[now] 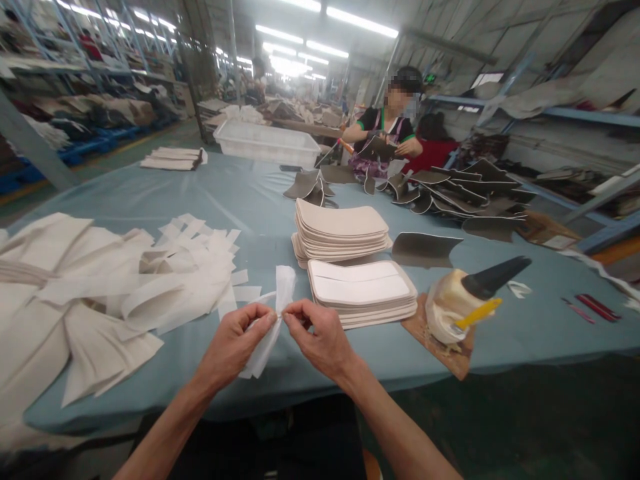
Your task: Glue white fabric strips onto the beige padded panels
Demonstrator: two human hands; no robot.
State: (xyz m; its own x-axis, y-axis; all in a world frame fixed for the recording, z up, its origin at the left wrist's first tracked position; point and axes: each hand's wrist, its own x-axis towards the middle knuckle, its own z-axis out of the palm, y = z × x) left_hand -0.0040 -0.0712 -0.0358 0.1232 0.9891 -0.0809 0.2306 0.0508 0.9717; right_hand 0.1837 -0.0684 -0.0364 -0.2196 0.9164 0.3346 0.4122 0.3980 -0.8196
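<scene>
Both hands pinch the middle of a bunch of thin white strips point(285, 288) near the table's front edge. My left hand point(243, 335) grips it from the left with thumb and forefinger. From the other side my right hand point(320, 333) pinches it too, fingertips almost meeting the left ones. The strips fan out above and below the fingers. Just beyond my right hand lies a stack of beige rounded panels point(363, 313), its top one bearing white strips. Behind it rises a second stack of beige panels point(343, 230).
Pale fabric pieces point(105, 347) and loose white strips point(200, 240) cover the left. At right, a glue container point(443, 320) with a yellow-handled brush point(479, 313) stands on a brown board point(460, 363). A co-worker point(383, 133) handles dark panels point(465, 190) across the table; a white bin point(267, 141) stands behind.
</scene>
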